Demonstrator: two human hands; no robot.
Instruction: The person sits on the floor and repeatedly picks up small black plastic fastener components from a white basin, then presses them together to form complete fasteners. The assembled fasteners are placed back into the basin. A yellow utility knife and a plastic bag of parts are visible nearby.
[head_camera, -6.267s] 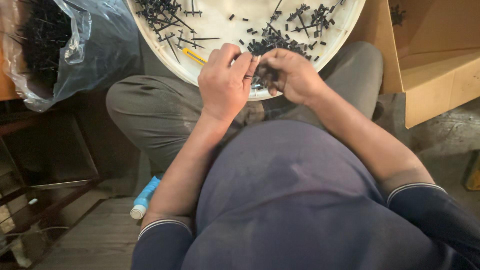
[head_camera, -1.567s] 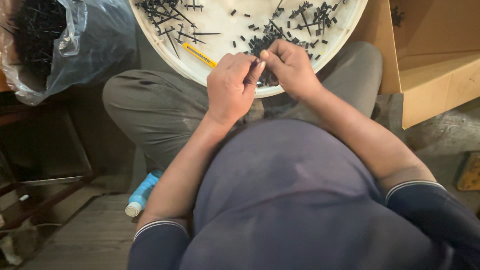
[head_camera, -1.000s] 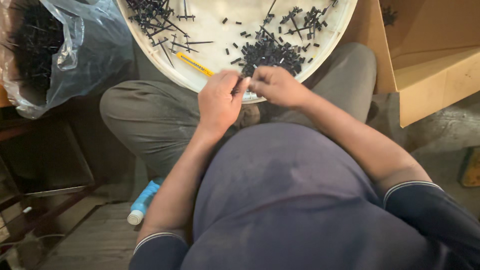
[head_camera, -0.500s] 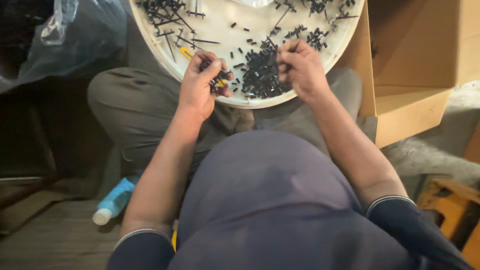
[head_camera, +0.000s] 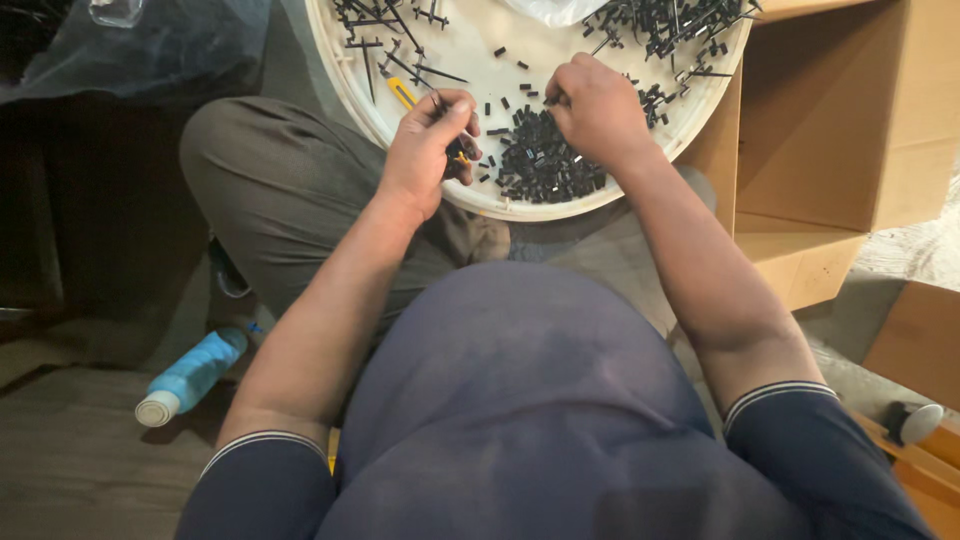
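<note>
A round white tray (head_camera: 470, 60) rests on my lap, strewn with small black plastic pieces (head_camera: 545, 165) and thin black sprue sticks (head_camera: 385, 50). My left hand (head_camera: 430, 150) is over the tray's near left part, fingers pinched on a small black piece; a yellow-handled tool (head_camera: 402, 95) lies just beyond it. My right hand (head_camera: 598, 105) rests on the heap of black pieces in the tray's middle, fingertips curled down into them; whether it holds one I cannot tell.
An open cardboard box (head_camera: 830, 130) stands to the right of the tray. A clear plastic bag (head_camera: 150, 45) of dark parts sits at the upper left. A blue bottle (head_camera: 190, 375) lies on the floor by my left knee.
My hands, earlier joined at the tray's near rim, have separated and reached farther into the tray. The view has shifted to the right.
</note>
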